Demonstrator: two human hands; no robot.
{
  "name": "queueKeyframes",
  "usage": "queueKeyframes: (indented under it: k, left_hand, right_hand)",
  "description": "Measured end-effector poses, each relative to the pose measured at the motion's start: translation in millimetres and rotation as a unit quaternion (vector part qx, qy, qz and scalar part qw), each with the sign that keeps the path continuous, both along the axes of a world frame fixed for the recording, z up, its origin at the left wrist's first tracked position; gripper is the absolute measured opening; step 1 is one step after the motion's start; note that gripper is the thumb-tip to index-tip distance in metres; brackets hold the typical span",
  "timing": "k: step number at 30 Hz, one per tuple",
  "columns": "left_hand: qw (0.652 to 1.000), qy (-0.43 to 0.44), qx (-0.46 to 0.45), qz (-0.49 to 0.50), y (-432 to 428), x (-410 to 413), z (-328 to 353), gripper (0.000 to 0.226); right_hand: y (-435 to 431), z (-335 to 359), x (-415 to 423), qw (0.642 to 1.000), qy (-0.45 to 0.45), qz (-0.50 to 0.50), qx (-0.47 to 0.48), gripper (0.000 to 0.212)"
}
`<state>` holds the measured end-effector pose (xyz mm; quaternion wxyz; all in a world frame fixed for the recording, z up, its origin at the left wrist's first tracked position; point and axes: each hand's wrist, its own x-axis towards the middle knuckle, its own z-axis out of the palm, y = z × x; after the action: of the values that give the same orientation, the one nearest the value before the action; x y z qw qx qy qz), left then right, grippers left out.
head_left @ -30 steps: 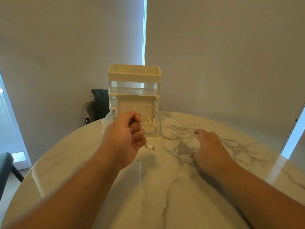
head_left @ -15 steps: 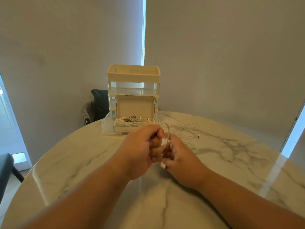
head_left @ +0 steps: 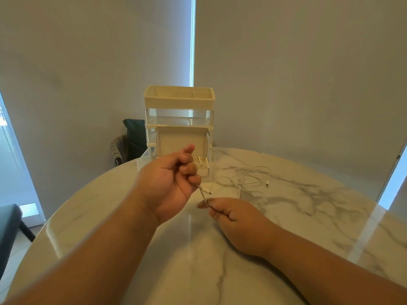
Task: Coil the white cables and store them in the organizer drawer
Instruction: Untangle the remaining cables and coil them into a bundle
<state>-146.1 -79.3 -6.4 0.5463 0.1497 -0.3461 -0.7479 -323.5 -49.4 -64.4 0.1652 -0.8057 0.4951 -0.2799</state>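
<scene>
Hands meet over the marble surface [head_left: 220, 271] as I watch from the head camera: the left hand [head_left: 167, 181] is raised, its fingers [head_left: 187, 169] curled shut around the end of a white cable [head_left: 203, 193], with the plug tip poking out below the fist. The right hand [head_left: 233, 216] sits lower and just beside it, its fingers pinched closed on the same cable, so a short taut stretch runs between the 2 hands. Beyond the right hand, the rest of the cable lies in a loose tangle [head_left: 244, 178] on the surface, its far plug resting apart to the right. Behind the left hand stands the cream organizer [head_left: 178, 100], its bottom drawer [head_left: 203, 170] pulled open, with another white cable visible inside. A dark chair [head_left: 132, 139] stands behind the surface.
</scene>
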Motion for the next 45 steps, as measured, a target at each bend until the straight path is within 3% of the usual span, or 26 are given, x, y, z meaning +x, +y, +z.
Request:
queueKeyframes:
  k: [7, 12, 17, 21, 28, 32, 36, 40, 41, 45]
  left_hand:
    - [0.989, -0.099, 0.028, 0.108, -2.6, -9.3, -12.5, 0.024]
    - [0.985, -0.112, 0.050, 0.123, -2.8, -12.7, -16.3, 0.026]
    - [0.963, -0.217, -0.029, 0.157, -2.7, -22.8, -20.4, 0.025]
    - [0.906, -0.342, -0.173, 0.179, -0.3, -27.6, -29.0, 0.024]
    - [0.760, -0.538, -0.335, 0.140, 4.7, -29.9, -36.8, 0.028]
    - [0.779, -0.538, -0.305, 0.101, 6.5, -30.2, -35.2, 0.027]
    - [0.821, -0.502, -0.267, 0.052, 14.3, -30.4, -27.0, 0.032]
    - [0.749, -0.568, -0.340, 0.019, 17.0, -26.9, -23.7, 0.032]
    - [0.750, -0.568, -0.340, -0.002, 16.9, -26.0, -24.3, 0.031]
    - [0.824, -0.505, -0.248, -0.072, 16.5, -26.2, -26.5, 0.023]
  right_hand:
    - [5.1, -0.4, 2.3, 0.993, 0.110, -0.001, -0.047, 0.034]
    - [7.4, 0.1, 3.1, 0.984, 0.170, 0.007, -0.056, 0.032]
    - [10.3, 6.8, 3.2, 0.980, 0.156, -0.017, -0.119, 0.024]
    - [16.6, 15.1, 4.4, 0.973, 0.152, -0.043, -0.166, 0.023]
    - [15.3, 23.4, -1.6, 0.957, 0.143, -0.083, -0.238, 0.016]
    - [18.9, 30.4, -8.0, 0.958, 0.120, -0.078, -0.250, 0.020]
    - [23.0, 36.8, -8.8, 0.957, 0.133, -0.070, -0.247, 0.013]
    - [20.9, 34.3, -15.3, 0.968, 0.054, -0.090, -0.228, 0.012]
    - [19.0, 31.6, -18.2, 0.968, 0.040, -0.102, -0.228, 0.009]
    - [16.8, 35.1, -23.5, 0.970, 0.089, -0.054, -0.219, 0.026]
